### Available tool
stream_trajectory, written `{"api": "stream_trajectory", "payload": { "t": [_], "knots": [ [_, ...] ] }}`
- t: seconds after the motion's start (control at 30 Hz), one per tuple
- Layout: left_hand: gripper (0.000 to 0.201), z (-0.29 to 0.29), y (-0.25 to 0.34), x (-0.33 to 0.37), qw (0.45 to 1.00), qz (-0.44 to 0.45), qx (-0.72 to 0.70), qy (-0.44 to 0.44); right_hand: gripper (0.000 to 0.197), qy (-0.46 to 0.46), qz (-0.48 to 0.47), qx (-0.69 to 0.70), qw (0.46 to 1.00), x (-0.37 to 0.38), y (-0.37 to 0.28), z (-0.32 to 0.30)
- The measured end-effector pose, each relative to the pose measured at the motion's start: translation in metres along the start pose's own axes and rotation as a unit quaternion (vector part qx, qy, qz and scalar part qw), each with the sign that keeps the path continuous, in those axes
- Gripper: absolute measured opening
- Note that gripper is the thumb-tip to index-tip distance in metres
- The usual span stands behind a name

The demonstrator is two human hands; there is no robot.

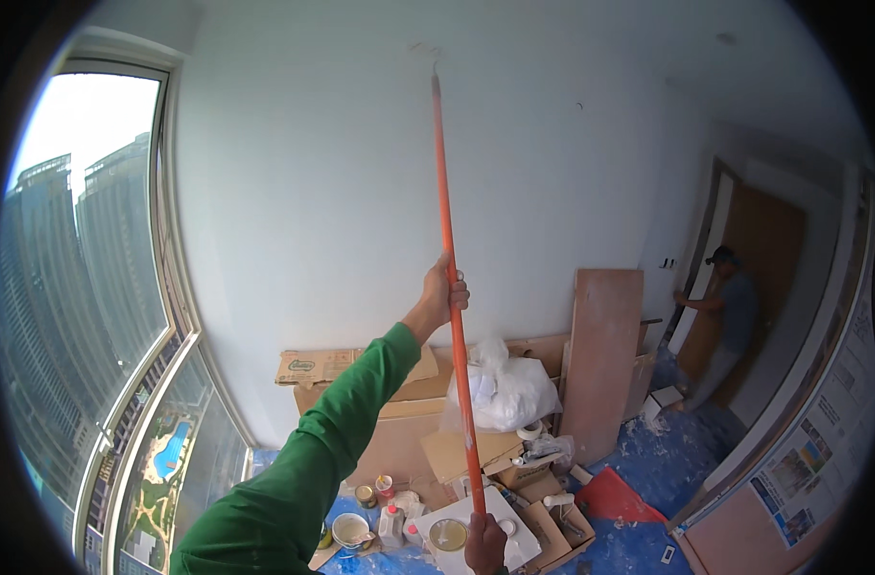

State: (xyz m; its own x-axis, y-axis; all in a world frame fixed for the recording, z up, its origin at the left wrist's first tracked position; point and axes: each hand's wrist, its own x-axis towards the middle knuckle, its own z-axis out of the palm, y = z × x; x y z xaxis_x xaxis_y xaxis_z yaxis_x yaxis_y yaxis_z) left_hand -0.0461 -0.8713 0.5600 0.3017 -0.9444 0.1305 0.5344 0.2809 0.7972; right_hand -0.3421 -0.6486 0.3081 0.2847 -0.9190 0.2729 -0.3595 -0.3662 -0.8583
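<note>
A long orange extension pole [461, 383] rises from near my body up toward the pale wall [313, 182]. Partway up, my left hand [442, 294] is wrapped round it, the green-sleeved arm stretched out. Lower down, at the bottom edge of the view, my right hand [485, 544] grips the same pole near its lower end. The pole's dark tip narrows to a thin metal rod high on the wall. Whatever the rod carries blends into the pale surface, where faint marks show; I cannot make it out.
Cardboard boxes [418, 391], a white plastic bag [514, 393] and a leaning board [602, 355] line the wall. Tubs, jugs and an open box [557, 537] sit on blue sheeting [639, 551]. A tall window [92, 240] is left; a person [735, 307] stands by a door at right.
</note>
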Motion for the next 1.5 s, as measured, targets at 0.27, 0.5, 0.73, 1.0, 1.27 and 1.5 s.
{"api": "stream_trajectory", "payload": {
  "t": [0.27, 0.5, 0.73, 1.0, 1.27, 1.5],
  "knots": [
    [0.049, 0.053, 0.068, -0.008, 0.998, 0.048, 0.038, -0.026, 0.04, -0.004, -0.015, -0.059, 0.998, 0.075, -0.084, -0.008],
    [0.048, 0.089, 0.137, 0.014, 0.994, 0.091, 0.064, -0.005, 0.041, 0.024, -0.07, -0.074, 0.995, 0.119, -0.159, -0.027],
    [0.05, 0.083, 0.128, 0.02, 0.994, 0.091, 0.055, 0.006, 0.041, 0.036, -0.043, -0.104, 0.993, 0.112, -0.159, -0.024],
    [0.055, 0.017, -0.026, -0.057, 0.999, 0.032, 0.013, 0.031, 0.037, 0.025, -0.056, -0.111, 0.992, 0.01, -0.016, -0.009],
    [0.057, -0.034, -0.148, -0.146, 0.993, -0.078, -0.076, 0.036, 0.023, -0.214, 0.23, 0.3, 0.901, -0.093, 0.059, -0.054],
    [0.06, -0.05, -0.229, -0.211, 0.981, -0.144, -0.103, 0.076, 0.025, -0.179, 0.292, 0.286, 0.895, -0.174, 0.129, -0.066]
  ]
}}
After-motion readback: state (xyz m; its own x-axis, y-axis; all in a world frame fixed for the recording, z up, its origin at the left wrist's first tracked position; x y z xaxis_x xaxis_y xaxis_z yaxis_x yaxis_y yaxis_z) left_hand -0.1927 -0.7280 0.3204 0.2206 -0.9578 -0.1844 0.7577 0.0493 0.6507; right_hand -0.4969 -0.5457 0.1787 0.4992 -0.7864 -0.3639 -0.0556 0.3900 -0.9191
